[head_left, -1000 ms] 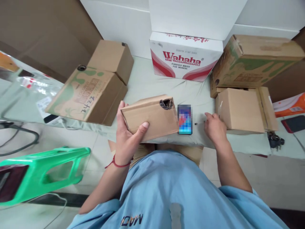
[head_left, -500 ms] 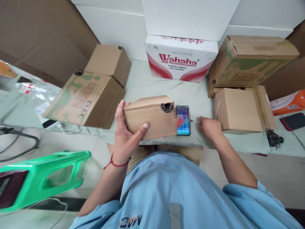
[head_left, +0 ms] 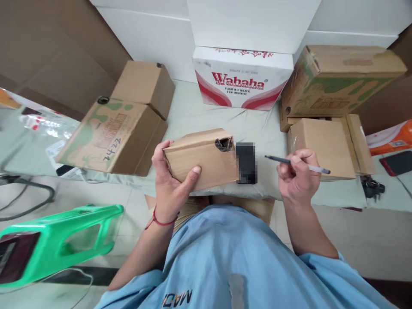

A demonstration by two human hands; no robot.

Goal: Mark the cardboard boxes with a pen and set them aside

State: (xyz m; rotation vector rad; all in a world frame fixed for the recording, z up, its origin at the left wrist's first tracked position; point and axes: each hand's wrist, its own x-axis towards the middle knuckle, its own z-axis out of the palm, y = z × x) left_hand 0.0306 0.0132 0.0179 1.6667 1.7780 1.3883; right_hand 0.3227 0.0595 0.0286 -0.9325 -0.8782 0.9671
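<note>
My left hand [head_left: 172, 182] grips the left end of a small brown cardboard box [head_left: 202, 165], thumb on its near face and fingers behind. The box has a hole with dark ragged edges at its upper right corner. Between the fingertips of my right hand [head_left: 298, 176] is a dark pen [head_left: 279, 159] with a pale rear end, its tip pointing left. A phone [head_left: 246, 163] with a dark, pixelated screen lies on the green-grey cloth, between the held box and the pen.
A white and red Wahaha carton [head_left: 243, 79] stands at the back. Brown boxes sit at the left [head_left: 109, 133] and right [head_left: 322, 148]. Keys [head_left: 372, 187] and a red-edged phone [head_left: 397, 163] lie far right. A green stool [head_left: 96, 210] is below left.
My right hand has risen from the cloth and turned, now showing the pen in its fingers. The phone's screen has gone from lit to dark. My left hand keeps its grip on the box.
</note>
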